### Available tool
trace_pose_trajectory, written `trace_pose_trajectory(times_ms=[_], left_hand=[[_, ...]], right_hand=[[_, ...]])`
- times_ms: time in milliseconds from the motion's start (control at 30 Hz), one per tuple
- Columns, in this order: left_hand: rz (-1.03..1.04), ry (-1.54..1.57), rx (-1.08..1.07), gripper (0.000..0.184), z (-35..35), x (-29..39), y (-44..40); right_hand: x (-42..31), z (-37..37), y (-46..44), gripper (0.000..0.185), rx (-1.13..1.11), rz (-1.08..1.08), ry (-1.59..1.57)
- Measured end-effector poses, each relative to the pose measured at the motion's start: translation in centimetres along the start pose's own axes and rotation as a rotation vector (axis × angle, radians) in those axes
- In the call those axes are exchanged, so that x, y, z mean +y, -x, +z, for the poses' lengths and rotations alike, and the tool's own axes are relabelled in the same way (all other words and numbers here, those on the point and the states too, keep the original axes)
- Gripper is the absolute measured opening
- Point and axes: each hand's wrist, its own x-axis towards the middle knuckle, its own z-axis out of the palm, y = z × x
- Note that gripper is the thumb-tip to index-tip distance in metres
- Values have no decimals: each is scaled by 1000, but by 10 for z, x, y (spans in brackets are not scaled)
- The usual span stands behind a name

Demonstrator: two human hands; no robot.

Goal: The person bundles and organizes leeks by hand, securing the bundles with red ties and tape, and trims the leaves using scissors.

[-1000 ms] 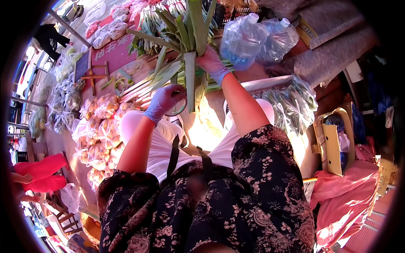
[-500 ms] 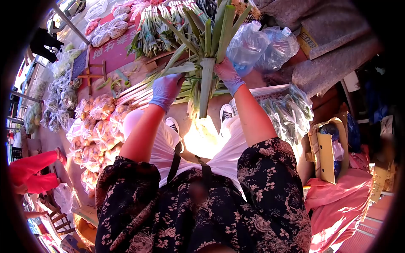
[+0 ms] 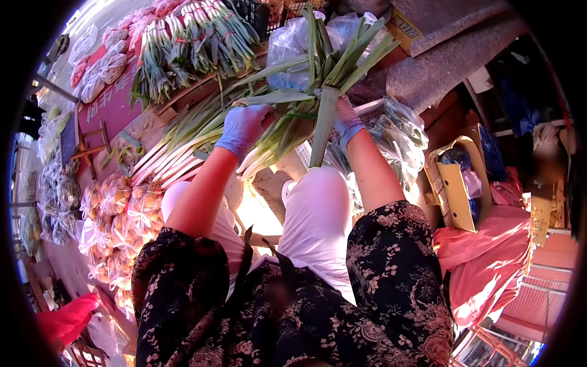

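Observation:
A bunch of leeks (image 3: 342,58) stands out in front of me, its long green leaves fanned away and one broad leaf (image 3: 324,122) hanging toward my knee. Around the bunch, just right of that leaf, my right hand (image 3: 347,119) is closed; its fingertips are hidden behind the leaves. My left hand (image 3: 244,127), in a bluish glove like the right, makes a fist beside the bunch, under a leaf that sticks out leftward. What it grips is too small to make out. Loose leeks (image 3: 177,150) with white stalks lie on the ground beyond it.
Tied leek bundles (image 3: 192,46) lie at the upper left. Bagged round produce (image 3: 119,214) is piled left of my legs. To the right are plastic bags of greens (image 3: 397,134) and an open cardboard box (image 3: 455,189). Clear plastic bags (image 3: 290,49) sit behind the bunch.
My view has swung, so the surroundings shift left and down. The leek bunch has moved slightly right and tilts rightward. My right knee has come up beneath it. Both hands remain closed.

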Motion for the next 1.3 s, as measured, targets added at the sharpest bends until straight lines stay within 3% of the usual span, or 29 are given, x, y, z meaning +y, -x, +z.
trace_pose_trajectory(times_ms=[67,300,433,467,600,700,733,767,833,933,967,1000,1067,1100,1167,1267,1300], left_hand=[[32,71,-63,18,31,16,-20],[127,8,-352,28,144,69,-63],[-3,118,-313,35,192,89,-70],[-65,133,-328,34,199,93,-71],[-214,465,-299,27,222,95,-75],[-143,606,-247,24,228,91,-74],[-134,628,-244,22,228,90,-74],[-123,648,-241,20,228,90,-75],[-60,623,-244,17,229,88,-76],[68,524,-240,16,232,81,-82],[113,353,-267,13,227,80,-84],[142,303,-216,15,234,77,-82],[147,214,-352,22,230,77,-80],[238,141,-327,18,228,77,-80],[319,-174,-369,19,230,79,-81],[211,-51,-680,20,236,76,-80],[217,-28,-673,16,234,78,-81]], right_hand=[[7,-44,13,26,138,2,9],[70,-197,73,19,626,147,-405],[102,-239,107,20,865,105,-390],[97,-237,117,25,934,282,-350],[63,-211,141,28,833,682,76],[71,-204,157,29,499,925,663],[85,-196,164,30,498,672,752],[72,-175,156,28,311,636,1059],[73,-149,139,25,171,111,891],[73,-128,100,20,386,-14,491],[69,-127,86,16,464,-13,556],[62,-123,74,16,449,-72,591],[44,-115,34,16,381,-157,620],[36,-109,16,16,333,-160,612],[19,-95,-16,17,249,-149,602],[9,-81,-83,16,213,-224,675],[5,-78,-105,16,198,-253,699]])
